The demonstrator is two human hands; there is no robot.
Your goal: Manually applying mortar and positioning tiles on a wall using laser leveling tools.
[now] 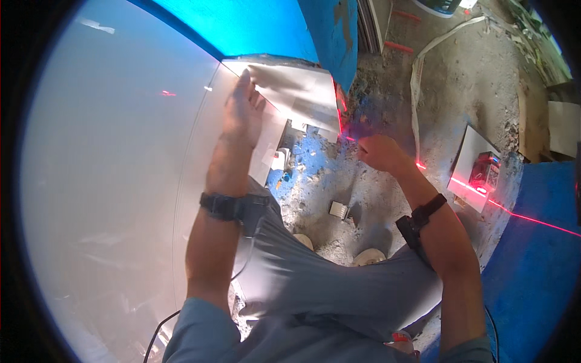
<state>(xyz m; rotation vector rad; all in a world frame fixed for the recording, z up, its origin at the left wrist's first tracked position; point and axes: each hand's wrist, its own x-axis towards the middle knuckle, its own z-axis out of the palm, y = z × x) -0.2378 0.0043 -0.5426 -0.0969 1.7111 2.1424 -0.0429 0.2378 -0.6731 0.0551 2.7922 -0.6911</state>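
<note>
My left hand (pixel 245 112) reaches up to a white tile piece (pixel 296 97) at the foot of the blue wall (pixel 254 24), its fingers extended against or just over the tile, beside the large glossy white tiled surface (pixel 109 181) on the left. My right hand (pixel 381 152) is low and right of that tile, near a red laser line, with its fingers curled closed; what they hold, if anything, is hidden. A laser level (pixel 484 172) sits on a white board (pixel 466 151) on the right, casting red lines.
The dusty concrete floor (pixel 387 224) has blue paint marks, a small square block (pixel 339 210) and a long pale strip (pixel 416 85). Stacked boards (pixel 372 24) and a bucket (pixel 436 5) stand at the back. A blue surface (pixel 538 254) borders the right side; cardboard (pixel 532 121) leans above it.
</note>
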